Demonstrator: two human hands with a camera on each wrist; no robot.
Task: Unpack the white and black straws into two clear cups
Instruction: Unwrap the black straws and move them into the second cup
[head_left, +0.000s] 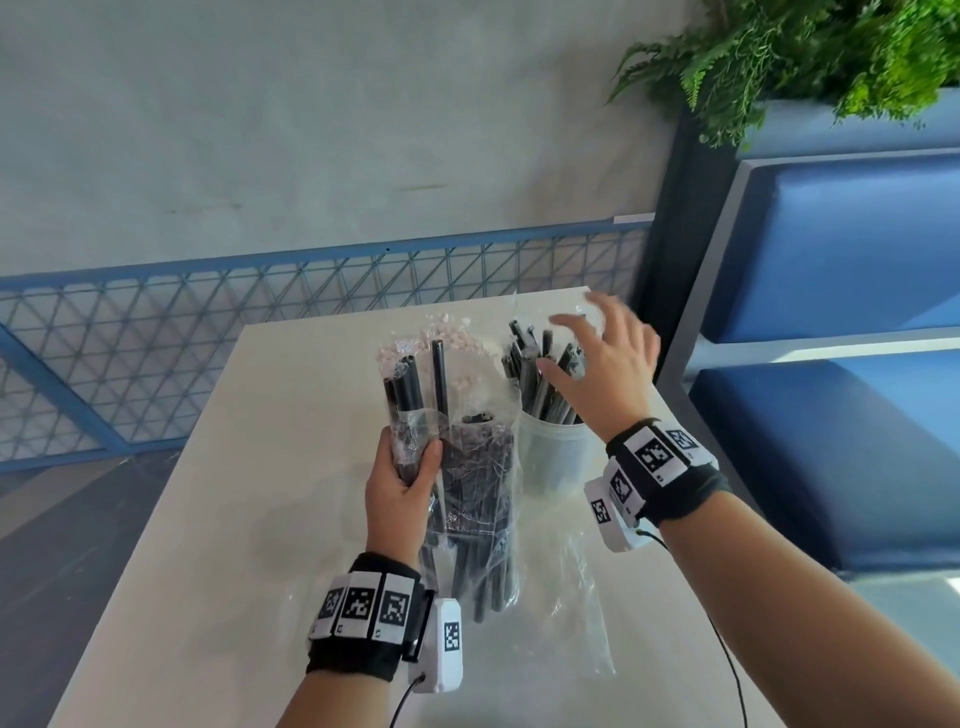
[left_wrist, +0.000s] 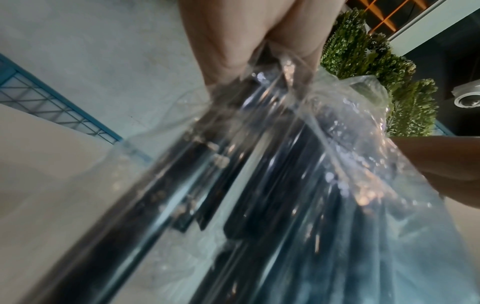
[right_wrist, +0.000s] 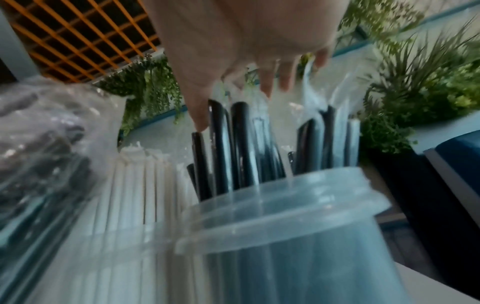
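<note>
Behind the pale worktop (head_left: 182, 519) runs a blue mesh fence (head_left: 208, 312) along a grey wall, and blue padded seats (head_left: 841, 249) with green plants (head_left: 779, 47) on top stand off to the right.

The left hand (head_left: 400, 488) is wrapped around a clear plastic bag (head_left: 483, 467) full of black straws (head_left: 410, 389). It holds the bag up above the worktop, leaning a little, with a few straw tips poking out of the open top. The left wrist view shows the fingers (left_wrist: 223, 47) squeezing the crinkly plastic tight around the dark straws.

The right hand (head_left: 608, 358) is spread wide with nothing in it. It hovers just over a clear cup (head_left: 550, 457) that stands on the worktop, to the right of the bag. More black straws (head_left: 540, 374) stand in that cup, each in its own thin see-through wrapper. In the right wrist view the thumb (right_wrist: 200, 115) is right at the tip of one straw, but the picture is too blurry to tell if it touches.

That same view shows white straws (right_wrist: 135, 185) standing in a second clear cup (right_wrist: 91, 267), just beside the first one. An empty clear wrapper (head_left: 582, 597) lies flat on the worktop near the right wrist.
</note>
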